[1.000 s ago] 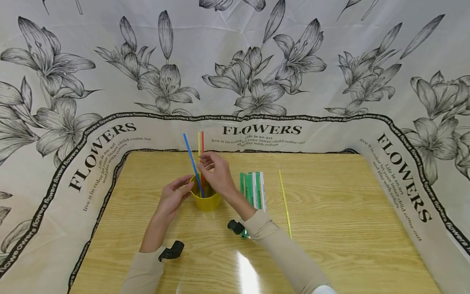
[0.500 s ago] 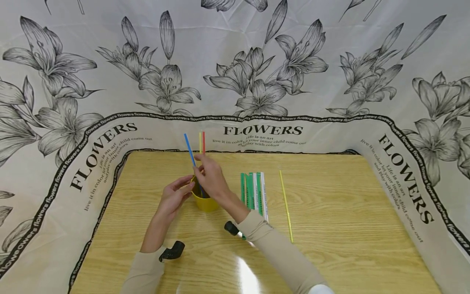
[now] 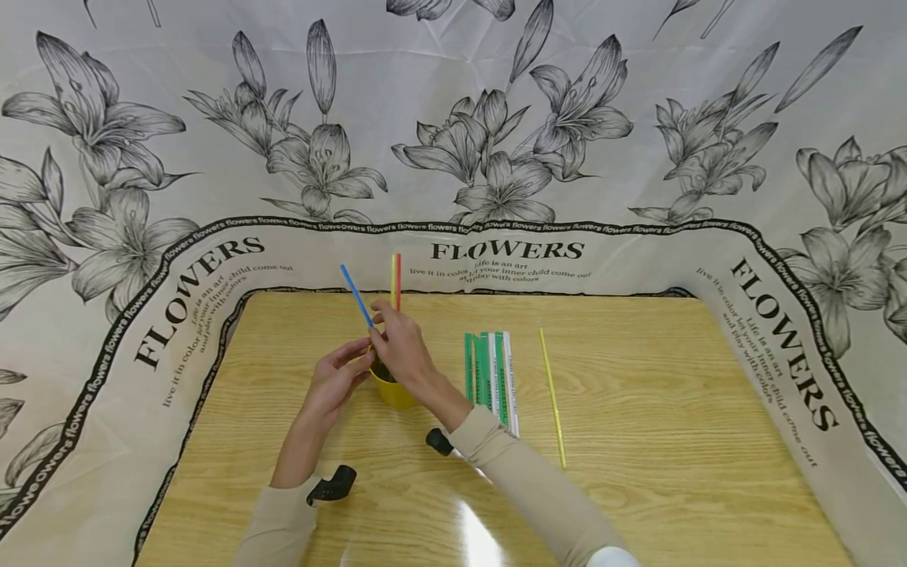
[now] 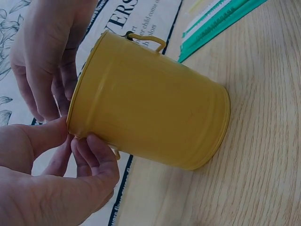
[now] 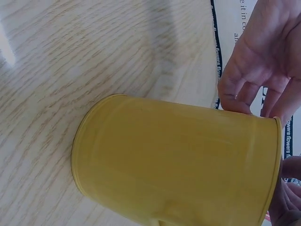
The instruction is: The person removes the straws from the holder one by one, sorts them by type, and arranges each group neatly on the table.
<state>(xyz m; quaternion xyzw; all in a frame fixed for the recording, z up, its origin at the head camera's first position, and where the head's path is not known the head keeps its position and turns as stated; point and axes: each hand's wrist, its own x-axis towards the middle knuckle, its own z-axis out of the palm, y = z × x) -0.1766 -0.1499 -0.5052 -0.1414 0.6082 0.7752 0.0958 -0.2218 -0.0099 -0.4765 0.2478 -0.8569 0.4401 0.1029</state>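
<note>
A yellow pail [image 3: 394,394] with small side loops stands on the table, left of the middle. My left hand [image 3: 337,376] grips its rim, thumb at the edge and fingers curled under it in the left wrist view. Over the pail's mouth, my right hand [image 3: 405,346] pinches a blue straw [image 3: 354,291], which leans to the left. Behind that hand a yellow straw [image 3: 394,272] and a red straw [image 3: 399,283] rise side by side, nearly upright. Their lower ends are hidden by the hand and the pail [image 4: 150,99].
Several green and white printed strips [image 3: 489,370] lie in a row right of the pail, partly under the right forearm. Farther right a single yellow straw [image 3: 551,394] lies lengthwise on the wooden table [image 3: 673,409]. Flower-printed cloth [image 3: 510,276] borders the table's back and sides.
My right hand has moved from the yellow and red straws to the blue one, whose top now tilts farther left. The yellow and red straws have shifted slightly right. My left hand stays put.
</note>
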